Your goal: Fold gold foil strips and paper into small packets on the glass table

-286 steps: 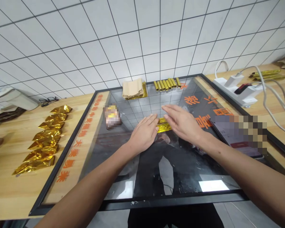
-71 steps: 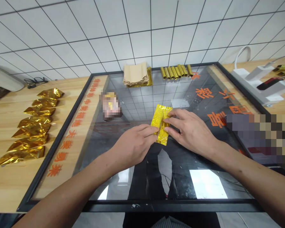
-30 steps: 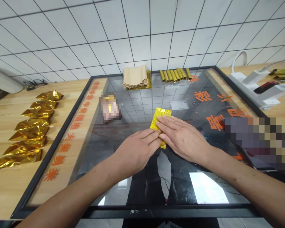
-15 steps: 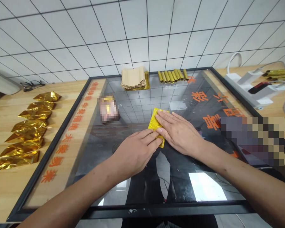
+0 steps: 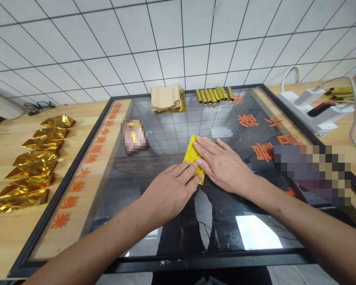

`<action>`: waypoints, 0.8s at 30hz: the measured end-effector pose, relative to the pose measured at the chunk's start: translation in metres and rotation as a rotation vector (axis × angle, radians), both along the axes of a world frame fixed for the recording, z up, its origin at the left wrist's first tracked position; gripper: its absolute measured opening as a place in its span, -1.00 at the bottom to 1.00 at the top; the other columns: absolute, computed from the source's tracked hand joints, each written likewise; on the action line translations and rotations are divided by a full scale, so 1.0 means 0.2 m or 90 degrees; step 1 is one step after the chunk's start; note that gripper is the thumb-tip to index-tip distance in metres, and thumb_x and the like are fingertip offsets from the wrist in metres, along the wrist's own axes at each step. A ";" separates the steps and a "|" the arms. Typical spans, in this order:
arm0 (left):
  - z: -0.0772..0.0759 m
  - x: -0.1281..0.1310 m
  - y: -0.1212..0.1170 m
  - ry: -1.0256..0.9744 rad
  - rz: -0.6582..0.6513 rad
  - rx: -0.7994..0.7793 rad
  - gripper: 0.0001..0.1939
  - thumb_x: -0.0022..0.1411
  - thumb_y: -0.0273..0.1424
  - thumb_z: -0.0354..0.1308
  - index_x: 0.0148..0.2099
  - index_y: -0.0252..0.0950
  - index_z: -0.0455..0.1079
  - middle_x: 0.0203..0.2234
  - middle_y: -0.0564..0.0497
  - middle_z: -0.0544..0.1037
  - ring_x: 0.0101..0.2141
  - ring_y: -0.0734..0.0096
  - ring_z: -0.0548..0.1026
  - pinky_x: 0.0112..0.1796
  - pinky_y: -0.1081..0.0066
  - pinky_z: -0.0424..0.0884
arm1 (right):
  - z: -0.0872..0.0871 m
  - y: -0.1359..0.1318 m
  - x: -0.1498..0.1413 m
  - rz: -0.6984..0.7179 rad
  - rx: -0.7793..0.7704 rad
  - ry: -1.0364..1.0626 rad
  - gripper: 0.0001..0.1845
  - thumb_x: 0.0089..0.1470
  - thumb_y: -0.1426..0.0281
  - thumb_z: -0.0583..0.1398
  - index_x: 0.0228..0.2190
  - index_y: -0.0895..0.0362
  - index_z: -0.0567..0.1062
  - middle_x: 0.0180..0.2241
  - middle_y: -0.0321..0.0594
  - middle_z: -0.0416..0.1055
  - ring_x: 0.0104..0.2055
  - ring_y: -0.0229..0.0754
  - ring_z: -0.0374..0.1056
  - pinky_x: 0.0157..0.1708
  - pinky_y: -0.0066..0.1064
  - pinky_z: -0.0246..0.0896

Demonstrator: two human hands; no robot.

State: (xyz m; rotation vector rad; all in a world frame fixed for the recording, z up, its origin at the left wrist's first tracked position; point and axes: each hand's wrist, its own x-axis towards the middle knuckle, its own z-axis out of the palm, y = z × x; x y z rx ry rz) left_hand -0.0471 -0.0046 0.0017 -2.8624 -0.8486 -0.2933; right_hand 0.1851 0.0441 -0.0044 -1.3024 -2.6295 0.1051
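Observation:
A crinkled gold foil sheet (image 5: 191, 155), folded into a small flat rectangle, lies on the glass tabletop at the middle of the view. My right hand (image 5: 222, 163) rests flat on its upper right part, fingers pointing left. My left hand (image 5: 169, 194) presses its lower edge with the fingertips. Together they hide much of the foil. Further off lie a row of several gold foil packets (image 5: 32, 166) on the wood at the left and a stack of tan paper sheets (image 5: 165, 97) on gold foil at the far edge.
Several rolled gold tubes (image 5: 213, 94) lie along the glass's far edge. A pixelated object (image 5: 134, 137) sits on the glass at left, another (image 5: 311, 175) at right. A black frame (image 5: 106, 134) edges the glass. A power strip (image 5: 307, 113) with cables is on the right-hand wood.
The foil has gone from a narrow strip to a wider folded rectangle and now tilts differently. Both hands have come together, lying flat on it instead of pinching its edges.

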 end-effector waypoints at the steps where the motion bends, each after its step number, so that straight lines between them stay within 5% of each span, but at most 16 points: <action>1: 0.00 0.00 0.00 -0.002 -0.002 0.004 -0.64 0.54 -0.46 0.05 0.25 -0.46 0.50 0.25 -0.34 0.55 0.24 -0.07 0.55 0.18 0.01 0.57 | 0.00 0.00 0.00 -0.003 0.002 -0.002 -0.34 0.55 0.19 -0.15 0.48 0.19 0.22 0.53 -0.03 0.07 0.57 0.01 0.02 0.52 0.08 -0.10; 24: 0.01 0.00 -0.05 -0.010 0.003 0.022 -0.60 0.59 -0.35 0.00 0.22 -0.49 0.51 0.24 -0.37 0.57 0.24 -0.03 0.56 0.22 0.06 0.56 | 0.00 0.01 -0.02 -0.021 0.000 -0.039 -0.30 0.53 0.16 -0.14 0.49 0.25 0.18 0.55 0.02 -0.01 0.59 0.05 -0.05 0.53 0.08 -0.13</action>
